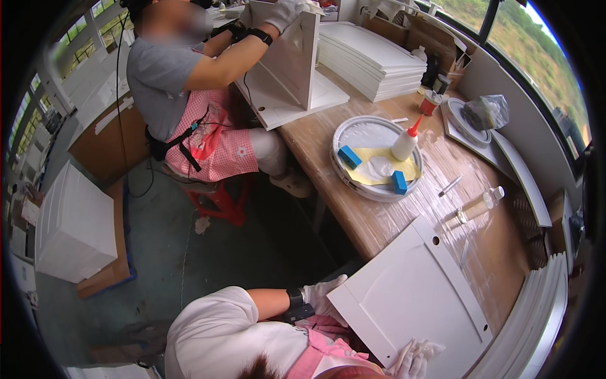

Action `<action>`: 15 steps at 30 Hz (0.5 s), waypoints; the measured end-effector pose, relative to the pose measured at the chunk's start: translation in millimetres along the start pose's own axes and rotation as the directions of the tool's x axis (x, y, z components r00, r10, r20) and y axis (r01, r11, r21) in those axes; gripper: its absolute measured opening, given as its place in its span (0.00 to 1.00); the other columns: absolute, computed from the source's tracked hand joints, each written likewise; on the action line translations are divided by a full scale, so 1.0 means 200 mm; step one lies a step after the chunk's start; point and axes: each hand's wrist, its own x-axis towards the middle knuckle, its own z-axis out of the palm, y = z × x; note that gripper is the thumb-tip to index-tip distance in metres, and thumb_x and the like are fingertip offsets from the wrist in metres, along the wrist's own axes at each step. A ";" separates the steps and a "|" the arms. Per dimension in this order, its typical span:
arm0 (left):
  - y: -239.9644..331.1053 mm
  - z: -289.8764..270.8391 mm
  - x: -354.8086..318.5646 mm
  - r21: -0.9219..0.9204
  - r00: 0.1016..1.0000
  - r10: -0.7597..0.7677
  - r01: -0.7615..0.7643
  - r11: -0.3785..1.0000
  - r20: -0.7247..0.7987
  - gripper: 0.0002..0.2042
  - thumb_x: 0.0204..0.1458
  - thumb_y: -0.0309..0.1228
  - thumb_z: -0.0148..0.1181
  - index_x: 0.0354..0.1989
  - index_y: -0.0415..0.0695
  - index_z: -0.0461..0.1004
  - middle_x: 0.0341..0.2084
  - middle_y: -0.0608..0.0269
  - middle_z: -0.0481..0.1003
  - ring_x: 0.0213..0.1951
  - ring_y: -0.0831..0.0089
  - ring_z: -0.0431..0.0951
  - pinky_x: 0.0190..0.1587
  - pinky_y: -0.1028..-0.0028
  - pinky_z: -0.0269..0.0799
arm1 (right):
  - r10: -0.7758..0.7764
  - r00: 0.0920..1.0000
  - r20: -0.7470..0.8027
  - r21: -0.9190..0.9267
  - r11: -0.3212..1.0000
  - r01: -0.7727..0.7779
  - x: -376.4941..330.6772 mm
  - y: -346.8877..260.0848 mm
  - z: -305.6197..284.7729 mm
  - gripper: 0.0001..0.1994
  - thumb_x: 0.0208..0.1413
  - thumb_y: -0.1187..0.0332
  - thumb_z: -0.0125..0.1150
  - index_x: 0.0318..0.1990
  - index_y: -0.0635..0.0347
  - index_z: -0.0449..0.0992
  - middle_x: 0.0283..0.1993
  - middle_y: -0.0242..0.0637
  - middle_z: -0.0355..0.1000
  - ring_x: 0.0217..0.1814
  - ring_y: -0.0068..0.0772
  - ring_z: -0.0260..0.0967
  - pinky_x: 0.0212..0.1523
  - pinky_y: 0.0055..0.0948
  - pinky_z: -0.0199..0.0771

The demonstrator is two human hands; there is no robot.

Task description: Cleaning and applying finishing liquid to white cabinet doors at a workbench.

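Observation:
A white panel [416,297] with a recessed middle and dark round holes lies tilted across the near table edge, in front of me. My left hand [325,298], in a white glove, is closed on the panel's left corner; its fingertips are partly hidden. At the panel's lower edge my right hand [411,366], also gloved, holds a crumpled white cloth [424,348] against the surface. Beyond the panel, a round white lid-like tray [341,136] carries a squeeze bottle [405,144] with a red tip, two blue blocks [349,156] and a yellow sheet [407,165].
A clear bottle [476,207] and a pen-like tool [450,186] lie on the film-covered table [385,221]. White panels are stacked at the back [372,54] and stand at the right [536,316]. Across the corner, a co-worker [167,82] handles an upright white panel [297,63].

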 end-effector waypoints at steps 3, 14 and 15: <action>-0.02 -0.02 -0.02 0.003 1.000 0.000 0.000 1.000 0.013 0.46 0.50 0.71 0.44 0.67 0.46 0.60 0.60 0.48 0.68 0.56 0.47 0.73 0.51 0.48 0.75 | 0.008 0.978 0.207 0.255 0.965 -0.061 -0.10 0.08 -0.02 0.29 0.68 0.48 0.42 0.57 0.67 0.74 0.62 0.46 0.69 0.67 0.47 0.62 0.64 0.44 0.62; 0.05 0.02 0.06 0.058 0.993 0.088 -0.092 0.994 0.074 0.43 0.57 0.67 0.40 0.71 0.46 0.50 0.65 0.55 0.63 0.63 0.59 0.66 0.64 0.56 0.61 | 0.470 0.880 0.065 0.323 0.825 -0.464 0.33 0.79 0.02 0.18 0.46 0.83 0.62 0.47 0.62 0.75 0.47 0.45 0.71 0.49 0.47 0.71 0.49 0.36 0.73; 0.05 0.02 0.07 0.053 0.995 0.058 -0.063 0.997 0.084 0.43 0.57 0.67 0.40 0.71 0.46 0.50 0.65 0.55 0.63 0.63 0.59 0.66 0.64 0.56 0.61 | 0.430 0.903 -0.025 0.274 0.871 -0.407 0.40 0.90 0.06 0.18 0.50 0.84 0.60 0.49 0.61 0.75 0.50 0.45 0.71 0.51 0.43 0.71 0.49 0.33 0.75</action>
